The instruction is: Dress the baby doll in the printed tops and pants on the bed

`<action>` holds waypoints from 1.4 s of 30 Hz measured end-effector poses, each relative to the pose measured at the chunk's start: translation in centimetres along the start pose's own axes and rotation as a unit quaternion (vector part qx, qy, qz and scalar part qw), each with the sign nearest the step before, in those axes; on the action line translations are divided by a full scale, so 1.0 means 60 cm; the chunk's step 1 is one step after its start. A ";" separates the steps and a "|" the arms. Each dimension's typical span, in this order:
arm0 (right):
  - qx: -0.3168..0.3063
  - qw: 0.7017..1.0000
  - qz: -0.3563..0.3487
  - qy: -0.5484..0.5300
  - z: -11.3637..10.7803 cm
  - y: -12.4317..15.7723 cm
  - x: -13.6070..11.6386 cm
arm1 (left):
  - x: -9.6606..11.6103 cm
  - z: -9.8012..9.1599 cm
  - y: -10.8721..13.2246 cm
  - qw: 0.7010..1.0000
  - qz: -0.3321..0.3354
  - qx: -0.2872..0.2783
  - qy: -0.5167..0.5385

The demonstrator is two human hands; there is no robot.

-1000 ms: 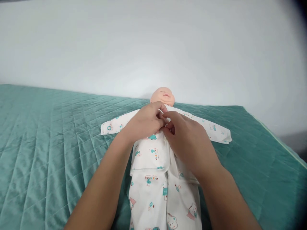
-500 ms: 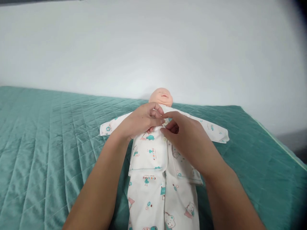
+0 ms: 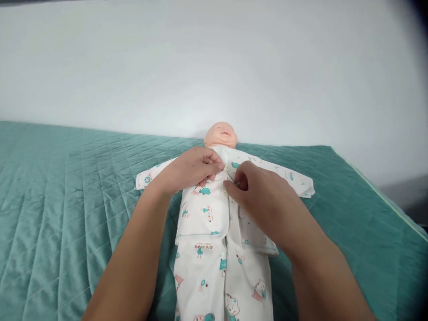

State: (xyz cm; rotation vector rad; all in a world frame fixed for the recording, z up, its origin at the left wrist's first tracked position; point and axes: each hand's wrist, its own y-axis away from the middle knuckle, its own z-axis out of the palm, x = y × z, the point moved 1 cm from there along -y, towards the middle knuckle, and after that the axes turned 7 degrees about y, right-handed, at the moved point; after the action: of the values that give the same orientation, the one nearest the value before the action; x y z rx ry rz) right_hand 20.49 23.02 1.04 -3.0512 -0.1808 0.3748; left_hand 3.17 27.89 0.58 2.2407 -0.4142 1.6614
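A baby doll (image 3: 220, 135) lies on its back, dressed in a white baby shirt (image 3: 203, 220) with teal and pink prints. Matching white trousers (image 3: 200, 285) cover its legs. My left hand (image 3: 197, 168) is closed at the upper chest, thumb and fingers pinching the shirt's front edge. Just right of it, my right hand (image 3: 259, 189) is curled over the same front opening, its thumb on the edge by a small pale button. The right fingertips are partly hidden behind the hand. Lower down, the shirt's front flaps hang apart.
A teal quilted cover (image 3: 67, 196) lies under the doll, its light-trimmed edge running down the right side. Behind the doll's head rises a plain white wall (image 3: 214, 67). Both shirt sleeves stretch out sideways over the cover.
My hands have drawn slightly apart at the chest, and the right index finger has lifted away from the left fingertips. The whole view has shifted a little, with the doll now slightly further left.
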 end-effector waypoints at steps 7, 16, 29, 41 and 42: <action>-0.056 0.997 -0.045 -0.011 -0.013 0.012 0.009 | 0.010 -0.002 0.013 0.996 0.003 -0.045 -0.082; -0.123 0.985 -0.050 -0.107 -0.017 0.000 0.031 | 0.019 0.009 0.030 0.982 0.032 -0.099 -0.159; -0.033 0.969 -0.061 -0.239 0.030 0.041 0.027 | -0.042 0.061 0.076 0.991 0.094 0.077 -0.056; 0.028 0.849 -0.014 -0.527 0.071 0.047 0.034 | -0.069 0.082 0.091 0.971 0.131 0.160 0.118; 0.025 0.846 -0.014 -0.532 0.072 0.048 0.032 | -0.069 0.082 0.091 0.971 0.131 0.154 0.126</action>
State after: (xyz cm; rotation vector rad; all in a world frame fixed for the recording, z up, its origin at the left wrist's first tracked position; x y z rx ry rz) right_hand 21.58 20.60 -3.81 -2.3928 -0.2387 1.9540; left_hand 4.02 21.01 -4.26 2.2127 -0.4265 2.2545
